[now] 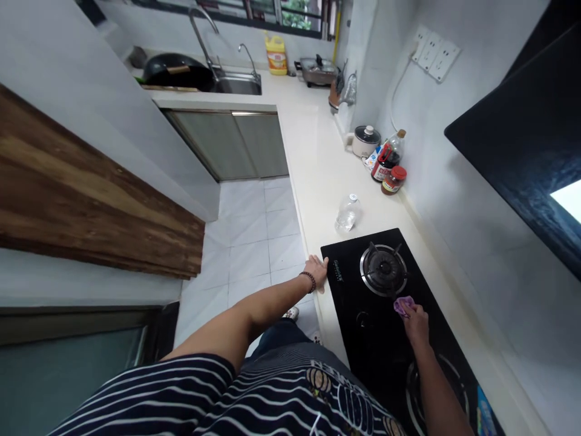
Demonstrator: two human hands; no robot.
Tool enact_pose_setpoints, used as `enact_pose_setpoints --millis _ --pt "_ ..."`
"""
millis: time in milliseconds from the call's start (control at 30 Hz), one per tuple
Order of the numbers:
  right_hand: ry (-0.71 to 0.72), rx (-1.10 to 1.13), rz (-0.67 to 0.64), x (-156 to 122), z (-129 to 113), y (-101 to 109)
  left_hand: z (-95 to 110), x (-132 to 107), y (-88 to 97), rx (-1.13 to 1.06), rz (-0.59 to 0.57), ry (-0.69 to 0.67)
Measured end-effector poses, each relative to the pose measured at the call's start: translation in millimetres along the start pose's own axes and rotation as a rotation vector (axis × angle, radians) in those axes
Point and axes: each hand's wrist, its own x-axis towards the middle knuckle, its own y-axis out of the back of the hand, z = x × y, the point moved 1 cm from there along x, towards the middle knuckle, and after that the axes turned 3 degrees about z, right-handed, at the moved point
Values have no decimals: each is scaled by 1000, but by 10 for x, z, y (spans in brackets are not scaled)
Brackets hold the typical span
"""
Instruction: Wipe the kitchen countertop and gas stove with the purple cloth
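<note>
My right hand (pixel 416 324) is closed on a purple cloth (pixel 403 306), pressing it to the black glass gas stove (pixel 376 342) just below the far burner (pixel 384 269). My left hand (pixel 316 270) rests on the white counter's front edge by the stove's near corner, fingers stretched out and holding nothing. A beaded bracelet circles that wrist. Past the stove, a clear plastic bottle (pixel 348 213) stands on the countertop (pixel 313 181). Partly under my right forearm lies the second burner (pixel 413 387).
Along the wall stand a red-lidded jar (pixel 394 180), dark sauce bottles (pixel 385 160) and a small white pot (pixel 365 140). A dark range hood (pixel 521 139) juts out at right. Farther off are a lidded pan (pixel 318 71), yellow jug (pixel 276 56), sink (pixel 238 85) and wok (pixel 177 71).
</note>
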Motion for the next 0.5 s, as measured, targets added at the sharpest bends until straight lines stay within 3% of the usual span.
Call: enact_pose_setpoints --millis 200,367,500 --pt "-70 -28 -75 -396 -382 -6 -24 20 -116 -23 77 -78" --pt "-62 -29 -101 -360 -860 -33 -118 -45 -84 26 102 -150" --pt "1 -12 -98 -295 -1422 -169 -361 -131 19 -61 100 -242"
